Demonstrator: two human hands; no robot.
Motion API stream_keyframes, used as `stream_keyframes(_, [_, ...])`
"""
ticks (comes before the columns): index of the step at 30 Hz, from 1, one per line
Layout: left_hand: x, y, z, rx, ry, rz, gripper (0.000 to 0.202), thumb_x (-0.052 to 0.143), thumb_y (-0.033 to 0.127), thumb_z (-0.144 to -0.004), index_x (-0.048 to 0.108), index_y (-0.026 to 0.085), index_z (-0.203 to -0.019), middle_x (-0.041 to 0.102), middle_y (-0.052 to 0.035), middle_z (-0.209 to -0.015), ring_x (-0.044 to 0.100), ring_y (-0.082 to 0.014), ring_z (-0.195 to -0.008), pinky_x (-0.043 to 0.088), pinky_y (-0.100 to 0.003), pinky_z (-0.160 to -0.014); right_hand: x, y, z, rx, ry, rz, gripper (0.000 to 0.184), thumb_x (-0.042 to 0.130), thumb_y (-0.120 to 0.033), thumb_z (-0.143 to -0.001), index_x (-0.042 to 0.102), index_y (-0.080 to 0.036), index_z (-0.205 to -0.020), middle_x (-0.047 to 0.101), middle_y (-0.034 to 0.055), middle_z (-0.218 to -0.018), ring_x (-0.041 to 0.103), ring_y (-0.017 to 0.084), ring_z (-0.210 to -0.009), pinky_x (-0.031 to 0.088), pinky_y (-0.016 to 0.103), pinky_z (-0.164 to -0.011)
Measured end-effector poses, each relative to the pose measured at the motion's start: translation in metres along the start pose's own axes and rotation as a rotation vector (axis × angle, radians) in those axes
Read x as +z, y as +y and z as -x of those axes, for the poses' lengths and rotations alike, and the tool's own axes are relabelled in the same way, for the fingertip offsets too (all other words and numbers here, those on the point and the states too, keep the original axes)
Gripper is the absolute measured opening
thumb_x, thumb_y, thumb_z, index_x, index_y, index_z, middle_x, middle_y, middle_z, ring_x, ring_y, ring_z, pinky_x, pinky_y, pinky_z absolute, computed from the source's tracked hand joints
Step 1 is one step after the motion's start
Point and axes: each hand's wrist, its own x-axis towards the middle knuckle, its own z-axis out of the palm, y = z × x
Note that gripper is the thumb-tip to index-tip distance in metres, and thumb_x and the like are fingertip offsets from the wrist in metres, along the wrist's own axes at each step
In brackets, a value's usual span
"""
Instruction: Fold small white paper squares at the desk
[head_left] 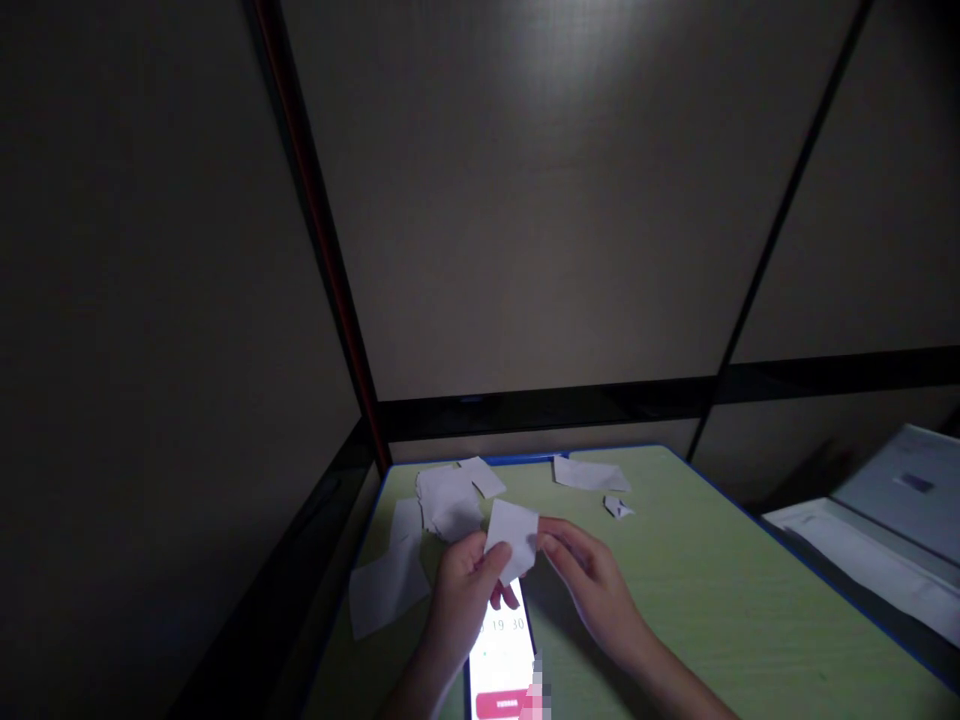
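A small white piece of paper (513, 535) is held up over the near part of the green table (697, 580). My left hand (465, 590) pinches it from the left, thumb on its front face and fingers behind. My right hand (592, 575) is at the paper's right edge, thumb and index finger closed on or against it; the fingertips are partly behind the sheet. Below the hands lies a phone (499, 660) with a lit screen showing digits and a red button, partly covered by my left fingers.
Left of the hands lie torn paper pieces (450, 500) and larger sheets (386, 590). Along the far edge are a paper strip (591, 474) and a crumpled scrap (618, 507). A pale box-like object (870, 540) stands beyond the table's right edge. Wall panels (525, 250) rise behind.
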Motion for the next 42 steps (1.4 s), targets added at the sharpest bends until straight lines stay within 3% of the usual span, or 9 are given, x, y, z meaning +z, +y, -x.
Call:
stream_keyframes(4, [0.003,0.001,0.002,-0.003,0.046,-0.039,0.03,0.052,0.041,-0.077,0.057,0.011,-0.078,0.055,0.0012,-0.054,0.047,-0.0077,-0.037,0.027,-0.017,-0.035,0.004,-0.004,0.0,0.017,-0.028,0.046,0.02,0.058,-0.034,-0.079,0.062,-0.014,-0.075,0.059,0.0024,-0.066,0.055,0.017,-0.066,0.043,0.027,-0.062])
stream_keyframes(8, [0.008,0.002,0.005,-0.014,-0.018,-0.052,0.024,0.052,0.036,-0.076,0.056,0.012,-0.076,0.058,-0.0005,-0.057,0.048,-0.0089,-0.041,0.031,-0.018,-0.037,0.005,0.003,0.001,0.093,0.011,-0.047,0.027,0.053,-0.038,-0.081,0.056,-0.015,-0.068,0.051,-0.0011,-0.058,0.048,0.012,-0.054,0.037,0.023,-0.049])
stream_keyframes(12, [0.011,0.001,0.007,0.034,-0.026,-0.105,0.024,0.052,0.036,-0.077,0.055,0.013,-0.07,0.055,0.0002,-0.057,0.05,-0.0108,-0.049,0.034,-0.018,-0.041,0.002,0.003,-0.001,0.118,0.031,-0.041,0.032,0.051,-0.041,-0.082,0.057,-0.015,-0.065,0.047,-0.0019,-0.054,0.043,0.011,-0.051,0.033,0.022,-0.046])
stream_keyframes(16, [0.008,-0.004,0.005,0.136,0.067,-0.152,0.022,0.051,0.034,-0.079,0.057,0.013,-0.076,0.055,-0.0004,-0.064,0.05,-0.0119,-0.059,0.038,-0.019,-0.051,0.003,0.0,0.001,0.107,-0.018,0.014,0.032,0.051,-0.04,-0.082,0.058,-0.014,-0.064,0.046,-0.002,-0.054,0.041,0.011,-0.05,0.03,0.022,-0.046])
stream_keyframes(22, [0.005,-0.01,0.003,0.178,0.121,-0.209,0.023,0.051,0.034,-0.079,0.054,0.014,-0.068,0.051,0.0012,-0.06,0.047,-0.0113,-0.058,0.036,-0.019,-0.053,0.007,0.003,0.005,0.106,-0.02,-0.001,0.036,0.047,-0.042,-0.084,0.052,-0.016,-0.059,0.042,-0.0038,-0.052,0.039,0.01,-0.049,0.03,0.022,-0.045])
stream_keyframes(29, [0.004,-0.003,0.005,0.184,0.201,-0.233,0.025,0.051,0.034,-0.079,0.048,0.015,-0.062,0.043,0.0032,-0.056,0.042,-0.0099,-0.055,0.032,-0.018,-0.05,0.007,0.004,0.004,0.038,0.036,0.094,0.018,0.057,-0.032,-0.079,0.059,-0.015,-0.083,0.052,-0.0003,-0.065,0.046,0.013,-0.058,0.036,0.023,-0.052])
stream_keyframes(42, [0.003,-0.007,0.006,0.255,0.212,-0.316,0.027,0.048,0.032,-0.081,0.048,0.016,-0.06,0.044,0.0032,-0.055,0.042,-0.0097,-0.054,0.032,-0.018,-0.049,0.008,0.001,0.007,-0.058,0.09,0.171,0.016,0.055,-0.028,-0.081,0.062,-0.016,-0.086,0.058,0.0038,-0.071,0.051,0.015,-0.063,0.04,0.026,-0.054])
